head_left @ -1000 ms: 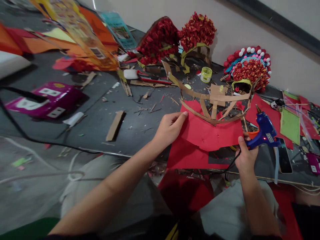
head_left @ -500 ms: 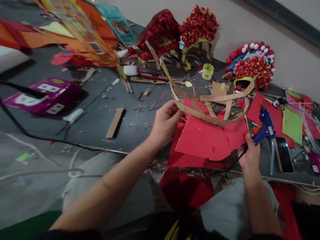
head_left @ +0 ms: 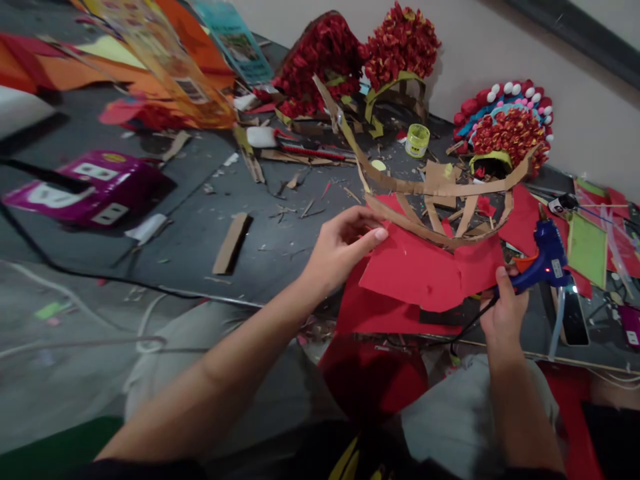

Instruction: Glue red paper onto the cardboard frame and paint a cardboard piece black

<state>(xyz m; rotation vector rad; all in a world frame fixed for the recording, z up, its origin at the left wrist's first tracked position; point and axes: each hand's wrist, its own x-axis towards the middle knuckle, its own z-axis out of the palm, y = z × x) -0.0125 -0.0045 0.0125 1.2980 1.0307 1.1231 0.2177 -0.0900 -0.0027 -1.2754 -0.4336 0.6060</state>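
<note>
My left hand (head_left: 340, 250) grips the left side of a curved cardboard frame (head_left: 440, 233), its thumb in front and its other fingertips partly hidden behind. A bent red paper sheet (head_left: 415, 270) hangs along the frame's near side; whether it is stuck on, I cannot tell. In my right hand (head_left: 506, 310) is a blue glue gun (head_left: 543, 257), its fingers closed around the handle, nozzle pointing up and a small red light lit. A clear glue stick (head_left: 557, 320) hangs from its back end. Below the frame, another red sheet (head_left: 380, 313) lies at the table edge.
Red-petalled headpieces (head_left: 403, 43) and a beaded one (head_left: 510, 127) stand along the wall. A yellow-lidded jar (head_left: 417, 140), a phone (head_left: 575, 320), a purple power strip (head_left: 95, 190) and a cardboard strip (head_left: 233, 243) lie on the dark table (head_left: 280, 273) among scraps.
The cardboard frame and red sheet have shifted slightly right, with my left hand following. My right hand has carried the glue gun a little to the right.
</note>
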